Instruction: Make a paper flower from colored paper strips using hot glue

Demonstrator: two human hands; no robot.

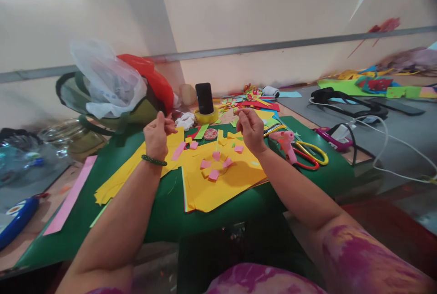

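Note:
Both of my hands are raised apart above the yellow paper. My left hand (157,137), with a dark beaded bracelet (154,160) at the wrist, has its fingers curled in; anything within them is too small to see. On the other side, my right hand (251,129) pinches thumb and fingers together, and its contents cannot be made out. Between and below them lies a stack of yellow sheets (201,196). On it sits a yellow paper ring (222,169) with several pink paper pieces (214,174) around it. More small pink scraps (179,150) lie near my left hand.
A pink glue gun (284,143) and scissors with red and yellow handles (307,159) lie right of my right hand. Behind stand a phone (205,98) on a yellow tape roll (206,116) and paper flowers (254,94). A bag (136,114) is back left; a white cable (384,134) is right.

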